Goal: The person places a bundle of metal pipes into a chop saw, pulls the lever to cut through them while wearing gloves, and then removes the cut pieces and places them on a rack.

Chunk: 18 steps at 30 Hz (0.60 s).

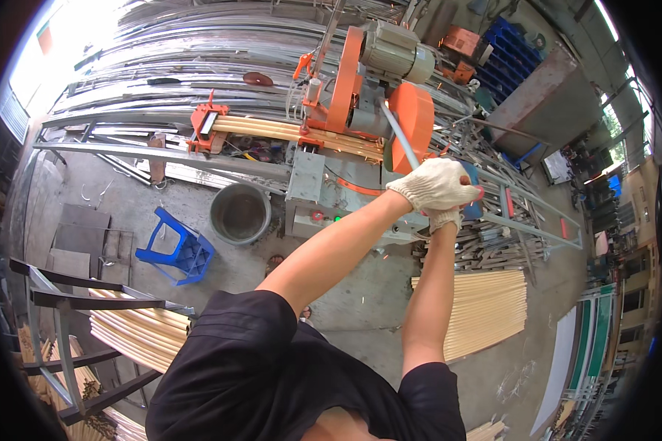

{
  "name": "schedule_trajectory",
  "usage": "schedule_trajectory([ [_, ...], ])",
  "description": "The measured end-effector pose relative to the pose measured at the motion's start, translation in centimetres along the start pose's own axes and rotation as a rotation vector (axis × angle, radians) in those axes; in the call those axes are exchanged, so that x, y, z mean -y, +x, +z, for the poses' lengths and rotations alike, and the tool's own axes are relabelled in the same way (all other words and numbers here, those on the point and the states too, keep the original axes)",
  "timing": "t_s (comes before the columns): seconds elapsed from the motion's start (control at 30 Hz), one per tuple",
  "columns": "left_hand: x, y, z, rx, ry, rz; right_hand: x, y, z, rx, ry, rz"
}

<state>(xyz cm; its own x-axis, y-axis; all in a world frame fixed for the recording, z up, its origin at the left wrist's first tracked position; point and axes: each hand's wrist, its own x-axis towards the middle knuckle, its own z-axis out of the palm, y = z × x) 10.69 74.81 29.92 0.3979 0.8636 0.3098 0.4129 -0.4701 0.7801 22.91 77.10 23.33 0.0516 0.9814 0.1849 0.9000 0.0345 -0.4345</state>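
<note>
An orange cut-off saw [413, 121] stands ahead of me, its grey handle bar [398, 128] slanting down toward me. My left hand [430, 184], in a white knit glove, is closed round the lower end of this handle. My right hand [444, 217], gloved too, is at the same handle end, mostly covered by the left. A bit of red shows beside the gloved fingers. Several cream-yellow tubes [265, 128] lie side by side across the machine, running through an orange clamp [207, 126] at the left and under the saw. The blade is hidden by its guard.
A grey motor [397, 51] sits behind the saw. Left of the grey machine base [307, 176] stand a grey bucket [240, 213] and a blue stool [176, 247]. Cream tubes [485, 312] lie on the floor at right; others rest on a metal rack [62, 323]. Small sparks show.
</note>
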Motion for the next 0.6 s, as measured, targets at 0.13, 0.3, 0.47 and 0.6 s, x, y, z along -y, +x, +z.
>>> schedule_trajectory([
  [0.13, -0.1, -0.5, -0.1, 0.009, -0.023, -0.019, -0.6, -0.1, 0.3, 0.0, -0.009, 0.007],
  [0.3, 0.4, -0.7, 0.5, -0.035, 0.011, 0.001, -0.2, -0.2, 0.6, -0.004, -0.007, -0.005],
  [0.47, 1.0, -1.1, 1.0, -0.047, -0.012, 0.042, -0.4, -0.3, 1.1, -0.007, -0.007, 0.01],
  [0.6, 1.2, -1.5, 1.1, -0.061, -0.005, 0.06, -0.3, -0.8, 1.3, -0.014, -0.004, 0.017],
])
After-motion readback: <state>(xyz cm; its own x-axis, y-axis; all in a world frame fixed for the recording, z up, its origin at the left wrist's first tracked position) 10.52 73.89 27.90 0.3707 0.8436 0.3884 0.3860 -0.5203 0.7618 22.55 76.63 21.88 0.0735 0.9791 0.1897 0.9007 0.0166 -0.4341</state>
